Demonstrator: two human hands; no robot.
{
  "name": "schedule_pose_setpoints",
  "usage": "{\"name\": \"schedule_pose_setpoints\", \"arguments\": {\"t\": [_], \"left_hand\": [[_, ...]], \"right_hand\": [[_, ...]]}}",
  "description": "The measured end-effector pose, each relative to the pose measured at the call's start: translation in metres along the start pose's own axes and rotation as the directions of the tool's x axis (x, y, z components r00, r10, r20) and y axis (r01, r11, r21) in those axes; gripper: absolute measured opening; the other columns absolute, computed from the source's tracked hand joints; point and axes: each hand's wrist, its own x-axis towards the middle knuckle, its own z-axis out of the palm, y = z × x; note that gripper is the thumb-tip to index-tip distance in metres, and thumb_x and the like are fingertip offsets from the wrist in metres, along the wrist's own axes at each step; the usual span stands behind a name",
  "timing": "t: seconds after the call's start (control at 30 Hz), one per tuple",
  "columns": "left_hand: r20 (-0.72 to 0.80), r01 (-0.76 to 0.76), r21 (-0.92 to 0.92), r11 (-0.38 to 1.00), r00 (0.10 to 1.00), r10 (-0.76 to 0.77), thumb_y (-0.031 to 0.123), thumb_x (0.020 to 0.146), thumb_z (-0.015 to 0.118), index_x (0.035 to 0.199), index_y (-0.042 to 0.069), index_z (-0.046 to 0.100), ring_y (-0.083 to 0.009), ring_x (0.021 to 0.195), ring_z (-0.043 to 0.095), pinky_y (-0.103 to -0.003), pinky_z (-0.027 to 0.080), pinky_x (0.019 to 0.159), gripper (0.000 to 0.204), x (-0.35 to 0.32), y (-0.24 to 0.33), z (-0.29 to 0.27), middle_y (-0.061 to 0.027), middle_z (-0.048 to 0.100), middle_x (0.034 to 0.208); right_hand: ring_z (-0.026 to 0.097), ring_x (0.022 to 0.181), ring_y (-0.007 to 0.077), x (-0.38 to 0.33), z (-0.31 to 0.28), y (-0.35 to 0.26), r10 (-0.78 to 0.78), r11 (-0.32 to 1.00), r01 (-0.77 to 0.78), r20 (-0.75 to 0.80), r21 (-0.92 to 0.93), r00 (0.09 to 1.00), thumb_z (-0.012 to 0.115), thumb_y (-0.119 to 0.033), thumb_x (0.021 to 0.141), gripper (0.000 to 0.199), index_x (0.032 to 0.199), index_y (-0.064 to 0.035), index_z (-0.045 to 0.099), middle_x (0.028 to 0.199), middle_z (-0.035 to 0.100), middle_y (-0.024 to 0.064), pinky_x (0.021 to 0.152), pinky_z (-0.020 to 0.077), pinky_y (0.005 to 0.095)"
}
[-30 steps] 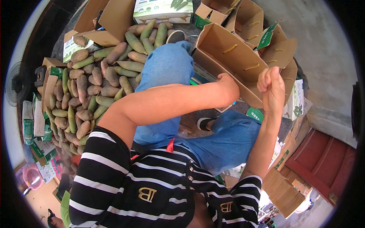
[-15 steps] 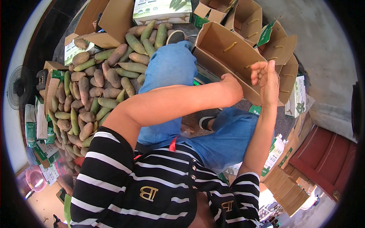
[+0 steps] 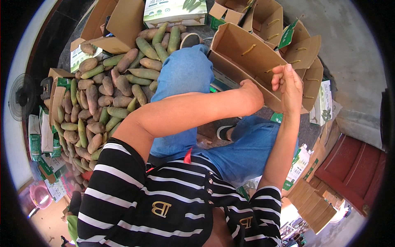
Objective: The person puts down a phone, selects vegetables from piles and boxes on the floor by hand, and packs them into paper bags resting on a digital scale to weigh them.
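An opened cardboard carton [image 3: 236, 55] with yellow cord handles stands in front of me, its brown inside showing. My left hand [image 3: 251, 97] reaches across to its near wall; the fingers are bent down out of sight, and whatever they touch is hidden. At the carton's right end, my right hand [image 3: 289, 84] is raised with its fingers loosely curved and nothing visible in them. Left of my legs lies a large heap of oblong, cucumber-like vegetables [image 3: 122, 85], some green and others brown-skinned.
More opened cartons [image 3: 263, 24] are lined up behind and right of the near one. A closed white-and-green box [image 3: 175, 12] sits at the far side, beside a tall open carton [image 3: 123, 24]. A fan [image 3: 21, 96] stands far left, and dark red door panels [image 3: 349, 168] are at right.
Both hands keep nearly the same places at the carton. The right hand's fingers have shifted slightly. At the lower left, a person in green has moved a little.
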Motion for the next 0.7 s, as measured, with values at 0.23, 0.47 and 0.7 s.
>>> {"name": "schedule_pose_setpoints", "arguments": {"t": [0.23, 0.47, 0.7], "left_hand": [[0.017, -0.021, 0.007, 1.000, 1.000, 0.021, 0.015, 0.067, 0.066, 0.086, 0.012, 0.070, -0.0219, 0.083, 0.063, -0.035, 0.043, 0.064, 0.019, 0.001, 0.002, 0.000, -0.0052, 0.067, 0.087], [0.045, 0.026, -0.013, 1.000, 0.999, -0.026, 0.016, 0.067, 0.068, 0.088, 0.012, 0.070, -0.0226, 0.084, 0.063, -0.037, 0.043, 0.063, 0.021, 0.008, 0.004, 0.005, -0.0046, 0.067, 0.089], [0.071, 0.002, 0.069, 0.998, 0.997, -0.006, 0.019, 0.067, 0.070, 0.100, 0.010, 0.066, -0.0275, 0.083, 0.061, -0.047, 0.042, 0.068, 0.034, 0.016, 0.009, 0.008, -0.0076, 0.065, 0.094]], "right_hand": [[0.047, 0.059, 0.0065, -0.001, 0.002, -0.002, 0.028, 0.999, -0.028, 0.022, 0.027, 0.999, 0.041, -0.039, 0.093, 0.041, 0.091, -0.0016, 0.059, 0.068, 0.054, 0.0016, 0.055, 0.0400, 0.0194], [0.048, 0.060, 0.0067, -0.001, 0.001, -0.001, 0.020, 0.999, -0.021, 0.033, 0.043, 0.999, 0.039, -0.035, 0.095, 0.039, 0.094, -0.0006, 0.057, 0.070, 0.055, 0.0021, 0.057, 0.0402, 0.0194], [0.048, 0.062, 0.0077, -0.002, 0.001, -0.001, 0.053, 0.998, -0.054, 0.033, 0.031, 0.998, 0.041, -0.031, 0.095, 0.035, 0.095, 0.0004, 0.057, 0.071, 0.054, 0.0025, 0.058, 0.0400, 0.0203]]}}
